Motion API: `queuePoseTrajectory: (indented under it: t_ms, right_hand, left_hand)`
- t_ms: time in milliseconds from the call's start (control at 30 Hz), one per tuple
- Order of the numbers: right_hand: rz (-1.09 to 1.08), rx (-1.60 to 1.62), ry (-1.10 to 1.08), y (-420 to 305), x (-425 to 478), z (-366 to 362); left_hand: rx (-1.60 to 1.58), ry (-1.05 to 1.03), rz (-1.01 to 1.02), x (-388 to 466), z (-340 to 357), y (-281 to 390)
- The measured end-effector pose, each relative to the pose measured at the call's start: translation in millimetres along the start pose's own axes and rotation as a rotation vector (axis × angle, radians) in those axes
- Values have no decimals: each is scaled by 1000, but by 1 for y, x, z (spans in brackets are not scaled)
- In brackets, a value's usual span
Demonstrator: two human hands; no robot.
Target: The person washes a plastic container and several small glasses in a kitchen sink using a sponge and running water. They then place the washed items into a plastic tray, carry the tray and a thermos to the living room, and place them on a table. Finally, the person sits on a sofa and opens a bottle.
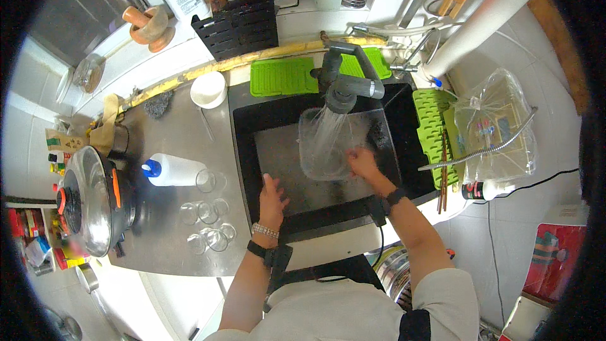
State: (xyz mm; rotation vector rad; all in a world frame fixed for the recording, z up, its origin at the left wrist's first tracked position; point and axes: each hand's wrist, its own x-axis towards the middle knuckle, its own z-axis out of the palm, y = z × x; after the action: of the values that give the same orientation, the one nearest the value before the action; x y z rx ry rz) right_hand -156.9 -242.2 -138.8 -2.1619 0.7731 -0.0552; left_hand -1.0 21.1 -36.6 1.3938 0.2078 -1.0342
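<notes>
Water sprays from the dark faucet into a clear plastic container in the black sink. At the container's right side, my right hand has curled fingers by its wall; whether it grips the wall is not clear. My left hand is over the sink's left part, fingers apart and holding nothing. On the steel counter left of the sink stand several clear drinking glasses. A white plastic bottle with a blue cap lies beside them.
A white bowl, a spoon and a steel scouring pad are at the back left. A lidded wok stands far left. Green mats lie behind the sink. Right of it are chopsticks and a plastic-wrapped box.
</notes>
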Motion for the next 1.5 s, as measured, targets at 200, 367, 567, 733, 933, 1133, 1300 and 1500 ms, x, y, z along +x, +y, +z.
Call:
queuePoseTrajectory:
  t_ms: [200,367,567,733,933,1133,1300,1500]
  right_hand:
    - [160,331,-15,-77,2,4]
    - [178,879,-268,-73,-18,-5]
    - [675,1486,-704,-100,-39,-4]
    - [549,1489,-754,-31,-37,29]
    - [-465,426,-566,-91,-48,-13]
    - [541,939,-297,-81,-26,9]
    - [322,274,-130,-92,-15,2]
    - [5,37,-44,-70,-28,9]
  left_hand:
    - [145,38,152,-13,7,18]
    - [603,91,874,-106,5,81]
    - [649,523,1150,-161,-71,142]
    - [808,640,926,-114,-137,171]
    - [782,432,946,-59,-155,183]
    - [899,454,929,-52,-133,212]
    - [760,444,1003,-50,-117,258]
    - [810,553,999,12,-118,285]
